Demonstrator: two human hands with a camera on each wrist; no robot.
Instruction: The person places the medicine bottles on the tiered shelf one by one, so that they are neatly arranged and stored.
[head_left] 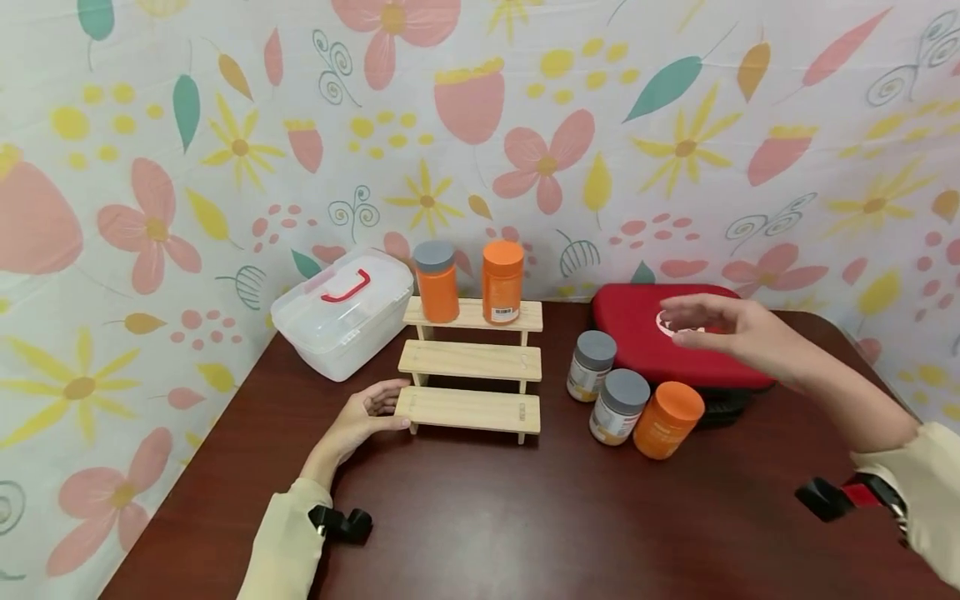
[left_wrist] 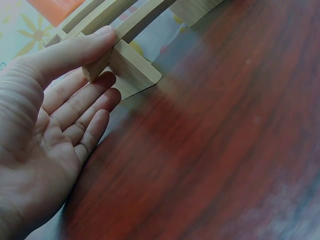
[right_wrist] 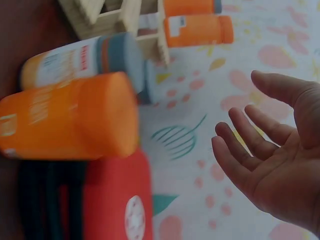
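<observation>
A three-step wooden display rack (head_left: 468, 410) stands on the table. My left hand (head_left: 367, 417) pinches the left end of its lowest step. In the left wrist view, the thumb (left_wrist: 95, 45) lies over the board's end, with fingertips beneath. On the top step stand a grey-lidded orange jar (head_left: 438, 287) and an all-orange jar (head_left: 502, 287). My right hand (head_left: 731, 329) hovers over the red case (head_left: 637, 321), its fingers apart and holding nothing. Left of that case stand two grey-lidded white jars (head_left: 591, 367) and another orange jar (head_left: 667, 421), apart from the hand.
A translucent storage box (head_left: 345, 312) with a red handle sits left of the rack, near the patterned cloth backdrop (head_left: 247, 208). Dark brown tabletop (head_left: 510, 517) stretches in front of the rack and jars. Something black (head_left: 723, 404) lies beneath the red case.
</observation>
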